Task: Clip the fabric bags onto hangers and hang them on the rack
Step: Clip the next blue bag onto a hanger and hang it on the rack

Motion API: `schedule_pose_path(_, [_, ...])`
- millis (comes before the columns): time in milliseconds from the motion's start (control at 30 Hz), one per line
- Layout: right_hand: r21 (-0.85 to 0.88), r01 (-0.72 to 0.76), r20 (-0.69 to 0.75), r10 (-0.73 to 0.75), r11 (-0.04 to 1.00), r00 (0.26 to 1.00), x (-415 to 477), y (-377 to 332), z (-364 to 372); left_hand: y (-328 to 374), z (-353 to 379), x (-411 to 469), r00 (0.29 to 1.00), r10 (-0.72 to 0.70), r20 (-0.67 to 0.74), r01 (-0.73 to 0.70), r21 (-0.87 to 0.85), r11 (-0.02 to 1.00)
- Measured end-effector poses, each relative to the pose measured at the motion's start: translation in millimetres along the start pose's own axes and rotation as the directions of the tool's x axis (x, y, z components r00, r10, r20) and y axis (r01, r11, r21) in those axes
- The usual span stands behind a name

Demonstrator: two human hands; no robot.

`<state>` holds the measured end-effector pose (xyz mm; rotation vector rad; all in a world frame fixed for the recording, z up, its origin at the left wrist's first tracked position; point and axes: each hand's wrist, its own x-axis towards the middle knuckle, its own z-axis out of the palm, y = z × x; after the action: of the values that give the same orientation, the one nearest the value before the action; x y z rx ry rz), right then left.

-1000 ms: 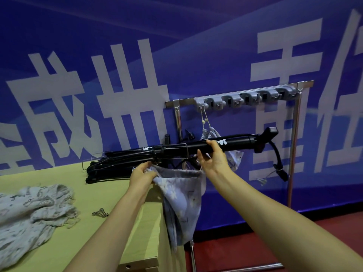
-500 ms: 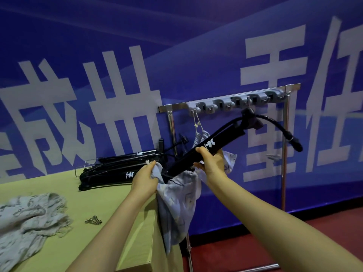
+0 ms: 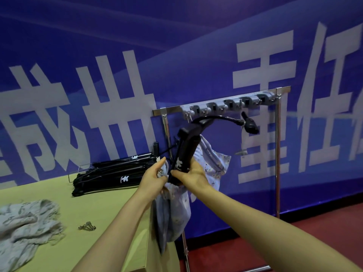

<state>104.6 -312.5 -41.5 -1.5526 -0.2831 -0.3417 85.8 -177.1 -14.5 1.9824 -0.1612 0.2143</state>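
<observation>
The head view shows 2 bare forearms reaching toward a metal rack that stands in front of a blue banner with large white characters. The right hand is wrapped around the lower end of a black hanger, fingers pressed firmly on its bar. The hanger stands steeply tilted, its curved hook arching up and to the right just below the row of grey hooks on the rack's top rail. The left hand pinches the gathered top edge of a pale floral fabric bag between thumb and fingers, right beside the hanger's lower end. The bag hangs down from both hands past the corner of the yellow-green table. Another floral bag shows behind the hanger, hanging from the rack; how it is attached is hidden. On the table, a stack of black hangers lies near the far edge, to the left of the hands. More crumpled floral fabric lies at the table's left side, well apart from the stack. A small bunch of metal clips rests between the fabric and the left forearm. Red floor shows beneath the rack.
</observation>
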Motion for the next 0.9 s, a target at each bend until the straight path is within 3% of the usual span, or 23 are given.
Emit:
schedule_pose_path(133, [-0.232,0.025,0.084,-0.006,0.972,0.996,2.1,8.8,10.3,7.7,-1.6,-1.5,0.999,0.05,-0.021,-0.052,-0.107,0.993])
schedule_pose_path(300, [-0.593,0.071,0.209,0.069,0.802,0.975,0.4,4.7,11.2,8.6,2.3,-11.2,0.996,0.066,-0.052,-0.073,-0.135,0.988])
schedule_pose_path(467, [-0.754,0.256,0.364,0.061,0.604,0.929,-5.1,-1.6,14.3,3.0,8.6,-12.3,0.986,-0.003,-0.165,-0.06,-0.379,0.924])
schedule_pose_path(500, [-0.748,0.292,0.408,0.065,0.596,0.911,-7.0,-4.8,13.4,4.1,10.2,-11.4,0.975,-0.018,-0.221,-0.075,-0.405,0.911])
schedule_pose_path(567, [-0.646,0.307,0.48,0.059,0.698,0.875,-9.2,-10.1,10.3,7.2,11.8,-9.9,0.952,-0.027,-0.304,-0.101,-0.396,0.913])
schedule_pose_path(633, [-0.558,0.183,0.428,0.091,0.809,0.899,-7.3,-7.7,6.3,9.1,11.5,-10.3,0.949,-0.029,-0.313,-0.105,-0.404,0.909])
schedule_pose_path(700, [-0.553,0.033,0.253,0.131,0.833,0.959,0.4,0.4,-0.9,11.8,8.1,-11.4,0.955,-0.034,-0.296,-0.096,-0.413,0.906])
schedule_pose_path(767, [-0.635,-0.016,0.193,0.179,0.772,0.965,8.4,10.1,-10.0,14.8,2.6,-11.1,0.955,-0.037,-0.295,-0.088,-0.399,0.913])
schedule_pose_path(900, [-0.797,0.093,0.298,0.255,0.596,0.92,11.5,27.8,-13.2,19.0,-4.6,-7.0,0.958,-0.021,-0.285,-0.085,-0.351,0.932])
